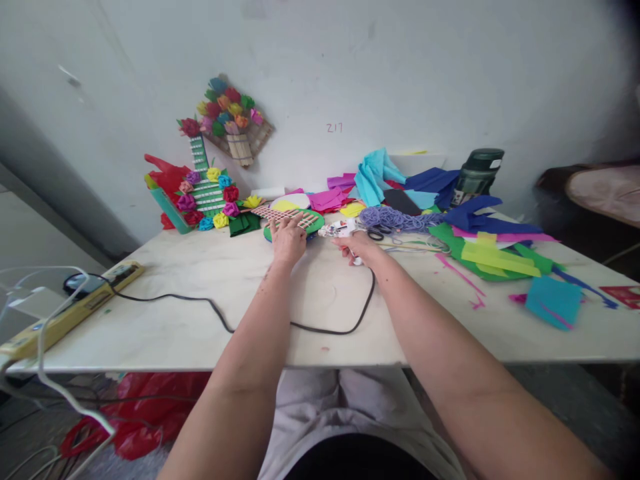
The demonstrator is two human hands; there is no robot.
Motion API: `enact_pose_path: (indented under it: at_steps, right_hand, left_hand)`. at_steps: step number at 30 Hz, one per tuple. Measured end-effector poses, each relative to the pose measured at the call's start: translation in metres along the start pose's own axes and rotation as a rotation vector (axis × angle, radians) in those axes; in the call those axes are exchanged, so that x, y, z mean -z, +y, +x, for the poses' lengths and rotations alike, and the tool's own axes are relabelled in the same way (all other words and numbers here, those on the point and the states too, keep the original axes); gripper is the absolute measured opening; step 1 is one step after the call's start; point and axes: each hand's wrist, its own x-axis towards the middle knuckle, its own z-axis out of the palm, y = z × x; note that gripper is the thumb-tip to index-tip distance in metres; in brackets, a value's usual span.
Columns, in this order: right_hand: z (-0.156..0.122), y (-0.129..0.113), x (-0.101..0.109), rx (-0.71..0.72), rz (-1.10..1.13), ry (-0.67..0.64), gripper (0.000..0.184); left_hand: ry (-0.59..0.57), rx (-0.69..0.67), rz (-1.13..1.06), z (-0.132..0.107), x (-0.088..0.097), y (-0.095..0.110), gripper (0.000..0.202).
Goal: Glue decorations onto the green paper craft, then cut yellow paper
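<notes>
You have soft, fairly even light on the pale tabletop [175, 267] and grey wall [310, 80], with only faint shadows, perhaps cast from above (the source lies out of frame). Below the tabletop it turns dim. Your lens stretches your forearms [255, 340] toward the bottom, blackens the upper right corner, and smears fine detail around your right hand [361, 247].
</notes>
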Motion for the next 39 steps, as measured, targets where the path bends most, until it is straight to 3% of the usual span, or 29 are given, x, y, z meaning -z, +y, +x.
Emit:
enact_pose_path:
  at_steps: [9, 21, 31, 39]
  right_hand:
    - [-0.0059, -0.0024, 0.0009, 0.005, 0.010, -0.072, 0.022]
    - [0.0028, 0.0026, 0.0017, -0.011, 0.018, 0.035, 0.020]
    - [-0.0036, -0.0030, -0.0033, 0.002, 0.014, -0.016, 0.018]
    - [0.0004, -0.0004, 0.0009, -0.010, 0.009, 0.052, 0.018]
  left_hand:
    - [-0.009, 0.027, -0.032, -0.0002, 0.0001, 0.0007, 0.023]
    - [-0.009, 0.042, -0.034, 0.0007, -0.0022, 0.0000, 0.022]
    - [0.001, 0.036, -0.044, 0.0003, -0.0036, -0.0008, 0.022]
    - [0.008, 0.039, -0.039, 0.0002, -0.0049, -0.0014, 0.022]
